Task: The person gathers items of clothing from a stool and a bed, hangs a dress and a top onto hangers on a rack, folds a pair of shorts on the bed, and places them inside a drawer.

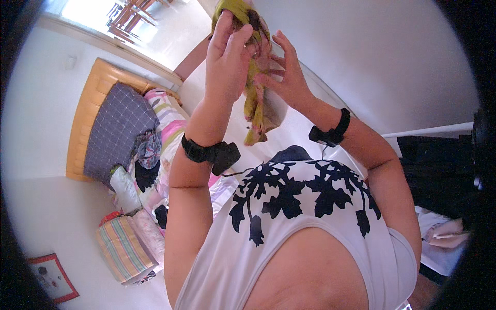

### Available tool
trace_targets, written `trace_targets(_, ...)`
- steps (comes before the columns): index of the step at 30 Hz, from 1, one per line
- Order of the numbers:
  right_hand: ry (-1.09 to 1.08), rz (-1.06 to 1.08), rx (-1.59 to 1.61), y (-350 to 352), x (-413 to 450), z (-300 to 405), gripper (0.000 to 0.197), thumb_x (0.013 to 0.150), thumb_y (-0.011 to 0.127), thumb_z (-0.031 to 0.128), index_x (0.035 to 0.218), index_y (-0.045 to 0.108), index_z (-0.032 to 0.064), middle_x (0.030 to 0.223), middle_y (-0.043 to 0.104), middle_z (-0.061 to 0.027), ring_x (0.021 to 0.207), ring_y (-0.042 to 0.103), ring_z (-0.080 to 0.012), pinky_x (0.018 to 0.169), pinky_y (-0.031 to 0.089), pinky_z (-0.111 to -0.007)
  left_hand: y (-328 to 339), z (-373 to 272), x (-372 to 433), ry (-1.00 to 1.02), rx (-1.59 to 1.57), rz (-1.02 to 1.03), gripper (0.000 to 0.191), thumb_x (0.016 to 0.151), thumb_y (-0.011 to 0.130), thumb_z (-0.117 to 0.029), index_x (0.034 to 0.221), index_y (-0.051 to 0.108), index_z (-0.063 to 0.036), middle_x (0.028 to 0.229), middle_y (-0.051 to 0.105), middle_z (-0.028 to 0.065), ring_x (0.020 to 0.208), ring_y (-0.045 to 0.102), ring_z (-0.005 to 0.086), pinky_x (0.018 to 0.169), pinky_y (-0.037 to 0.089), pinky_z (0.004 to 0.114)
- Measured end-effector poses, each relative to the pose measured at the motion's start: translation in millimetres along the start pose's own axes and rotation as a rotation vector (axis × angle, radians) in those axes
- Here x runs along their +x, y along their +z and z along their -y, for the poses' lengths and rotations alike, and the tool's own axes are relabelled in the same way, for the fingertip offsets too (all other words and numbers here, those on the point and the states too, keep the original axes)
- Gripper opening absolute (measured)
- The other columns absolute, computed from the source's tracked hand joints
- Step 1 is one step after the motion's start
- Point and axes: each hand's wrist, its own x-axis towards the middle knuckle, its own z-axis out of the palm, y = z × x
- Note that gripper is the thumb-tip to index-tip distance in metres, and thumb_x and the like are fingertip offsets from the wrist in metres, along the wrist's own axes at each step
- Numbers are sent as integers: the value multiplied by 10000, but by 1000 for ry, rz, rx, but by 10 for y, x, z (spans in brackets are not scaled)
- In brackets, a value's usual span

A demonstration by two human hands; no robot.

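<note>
A crumpled yellow-green cloth with pink and dark patches (pixel 254 104) hangs in front of me near the top of the view. My left hand (pixel 228 58) grips its upper part, thumb and fingers closed around the fabric. On the other side, my right hand (pixel 288 73) has its thumb and some fingertips at the cloth's edge, while the index finger stands away from it. Folds hide part of those fingertips. The cloth's lower end dangles below both hands, above the pale floor. Each wrist wears a black strap with a small box and a thin cable.
To the left is a bed with a wooden headboard (pixel 79 131), a dark checked pillow (pixel 120 128) and bundled fabrics. A striped folded item (pixel 124 248) lies nearer. Beyond a doorway stand wooden chairs (pixel 131 17). A white wall (pixel 379 54) rises on the right, near dark furniture (pixel 434 170).
</note>
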Motion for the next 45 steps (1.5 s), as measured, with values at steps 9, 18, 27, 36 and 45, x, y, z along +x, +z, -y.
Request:
trace_targets(9,102,251,-79,-347,-40,49,163,916,489,139,938,587,12,880,590,-101,870,562,-151,785,460,-310,-83,-40,-73,189,616,-11,348,873,553,-50,1170,407,56,1019,544,96,902,525,129,797,446,260)
trace_targets(18,425,122,53,-799,-551,309,320,924,480,321,1086,570,60,980,615,-45,868,564,-124,789,476,-290,-294,598,143,207,1081,585,295,814,645,-146,1079,565,-43,1132,571,95,990,563,195,800,466,305)
trace_targets(27,496,-133,-155,-892,-1763,625,246,911,552,244,959,598,8,809,615,-34,758,515,-70,684,446,-249,44,1264,-481,-341,470,1185,242,860,617,-207,756,564,5,655,498,-21,624,447,72,547,375,215)
trace_targets(36,420,-451,-493,-1151,-3694,1621,383,881,577,371,810,572,-4,640,562,-94,589,504,-172,562,423,-330,1253,918,-1099,-277,-225,1352,315,774,720,-262,658,533,-37,594,510,28,542,543,142,530,468,270)
trace_targets(45,385,-583,-836,-1736,-5444,2533,416,811,646,406,868,583,-1,751,561,-166,700,549,-286,626,433,-373,2645,491,-2090,-271,387,1416,244,819,684,-212,722,574,-17,603,532,-14,536,531,69,475,410,217)
